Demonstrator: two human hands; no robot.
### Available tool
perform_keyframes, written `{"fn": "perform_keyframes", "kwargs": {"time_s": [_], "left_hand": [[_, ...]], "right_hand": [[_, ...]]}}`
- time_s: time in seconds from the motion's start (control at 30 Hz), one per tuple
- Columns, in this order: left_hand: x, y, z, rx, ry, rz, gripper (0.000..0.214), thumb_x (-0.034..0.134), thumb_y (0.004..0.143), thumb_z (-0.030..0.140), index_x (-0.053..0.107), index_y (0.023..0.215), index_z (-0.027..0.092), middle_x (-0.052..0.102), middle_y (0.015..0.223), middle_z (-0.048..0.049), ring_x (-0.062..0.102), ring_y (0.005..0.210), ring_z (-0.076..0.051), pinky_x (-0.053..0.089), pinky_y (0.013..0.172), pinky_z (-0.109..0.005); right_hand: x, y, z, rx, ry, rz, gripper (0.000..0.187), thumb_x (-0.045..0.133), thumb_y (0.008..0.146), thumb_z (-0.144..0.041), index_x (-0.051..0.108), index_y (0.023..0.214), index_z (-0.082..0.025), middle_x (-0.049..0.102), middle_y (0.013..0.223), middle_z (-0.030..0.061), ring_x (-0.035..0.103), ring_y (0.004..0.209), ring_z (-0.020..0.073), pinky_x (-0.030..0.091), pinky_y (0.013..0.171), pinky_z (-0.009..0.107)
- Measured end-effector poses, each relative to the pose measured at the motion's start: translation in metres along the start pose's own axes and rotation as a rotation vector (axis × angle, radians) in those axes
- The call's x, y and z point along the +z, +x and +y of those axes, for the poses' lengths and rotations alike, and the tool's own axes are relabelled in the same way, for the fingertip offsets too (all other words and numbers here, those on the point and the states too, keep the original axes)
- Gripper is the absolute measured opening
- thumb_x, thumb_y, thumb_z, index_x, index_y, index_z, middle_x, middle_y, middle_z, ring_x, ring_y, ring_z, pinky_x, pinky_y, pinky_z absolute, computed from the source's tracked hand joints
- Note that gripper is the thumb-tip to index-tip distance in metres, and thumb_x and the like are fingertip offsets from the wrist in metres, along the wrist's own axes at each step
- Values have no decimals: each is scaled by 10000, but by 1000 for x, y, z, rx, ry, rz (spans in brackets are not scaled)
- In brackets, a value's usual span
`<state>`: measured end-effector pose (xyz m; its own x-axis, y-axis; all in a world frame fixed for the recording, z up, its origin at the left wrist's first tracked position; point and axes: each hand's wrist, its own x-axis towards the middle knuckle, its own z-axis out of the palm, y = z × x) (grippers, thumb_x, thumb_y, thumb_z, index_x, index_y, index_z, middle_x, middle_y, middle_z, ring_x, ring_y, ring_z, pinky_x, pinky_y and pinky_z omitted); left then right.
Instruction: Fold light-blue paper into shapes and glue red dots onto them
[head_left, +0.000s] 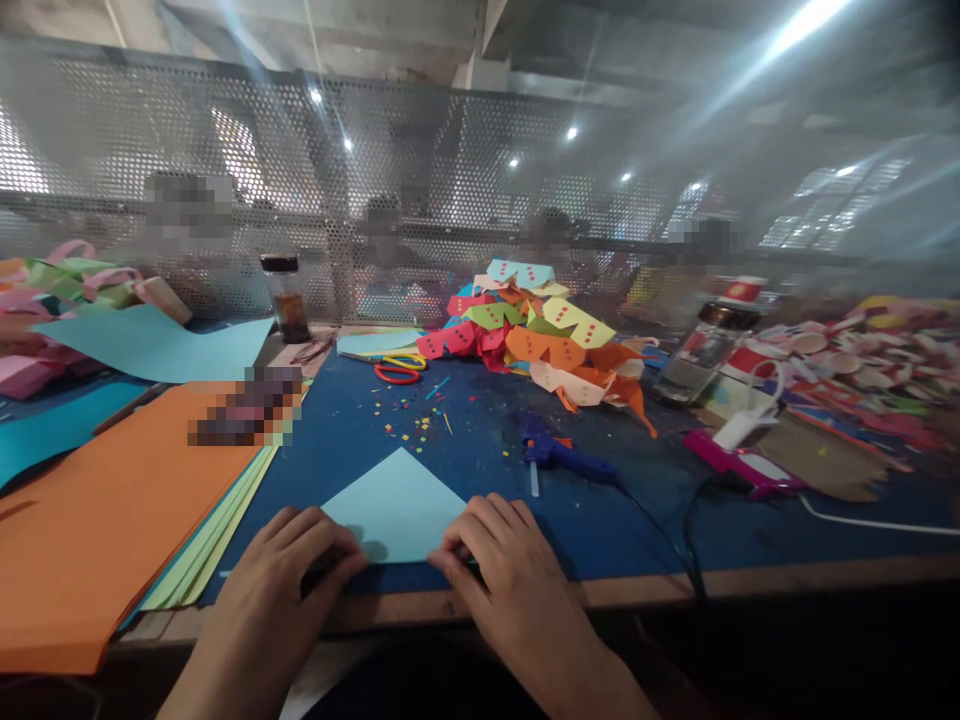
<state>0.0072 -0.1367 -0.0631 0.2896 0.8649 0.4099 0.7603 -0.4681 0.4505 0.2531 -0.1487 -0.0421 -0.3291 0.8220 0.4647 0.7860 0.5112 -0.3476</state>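
While the fingers (341, 538) of the left hand (277, 570) and right hand (510, 560) pinch the near edge of a pale blue paper (401, 510), its peak points across the blue tabletop (330, 430) (flecked with tiny scraps (421, 425)), between a paper stack (135, 520) on the left and a blue glue gun (574, 459) on the right.

Both backs up, bare. Left hand (281, 580): fingers (330, 535) curled, thumb (341, 577) drawn up to the index in a pinch. Right hand (504, 560): similar pinch, thumb aimed inward at the left fingers, knuckles arched above it. Clear gap between the two sets of fingertips. Wrists behind the fingers; forearms converging toward them from behind and outside
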Motion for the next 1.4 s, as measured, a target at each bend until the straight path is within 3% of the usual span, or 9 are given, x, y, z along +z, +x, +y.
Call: {"fn": "perform_keyframes", "kwargs": {"time_s": [0.27,0.67,1.07,1.4], "left_hand": [[-1,0,11,-98,32,24,93,595,907,337,641,866,267,677,820,0,620,835,-241,472,753,-362],[-5,1,5,-93,97,-14,152,562,904,367,639,810,276,697,812,6,640,810,-241,477,709,-358],[-21,-6,-21,-178,103,-57,267,554,892,509,670,826,278,715,852,-22,662,848,-263,520,752,-377],[-16,-9,-6,-95,207,43,175,518,926,385,648,846,298,708,888,-10,655,870,-274,471,775,-409]], "right_hand": [[0,2,-2,59,1,-1,187,743,850,-183,573,781,-220,628,822,-22,551,807,206,352,730,340],[-2,5,-1,77,-11,-51,195,762,836,-196,578,778,-223,628,823,-28,559,813,207,351,726,345],[-1,6,0,76,-23,-44,196,767,825,-182,583,767,-218,628,811,-32,560,803,195,355,721,334],[-2,7,-1,79,-40,-45,181,756,835,-191,587,777,-223,635,826,-30,566,811,192,373,728,334]]}}
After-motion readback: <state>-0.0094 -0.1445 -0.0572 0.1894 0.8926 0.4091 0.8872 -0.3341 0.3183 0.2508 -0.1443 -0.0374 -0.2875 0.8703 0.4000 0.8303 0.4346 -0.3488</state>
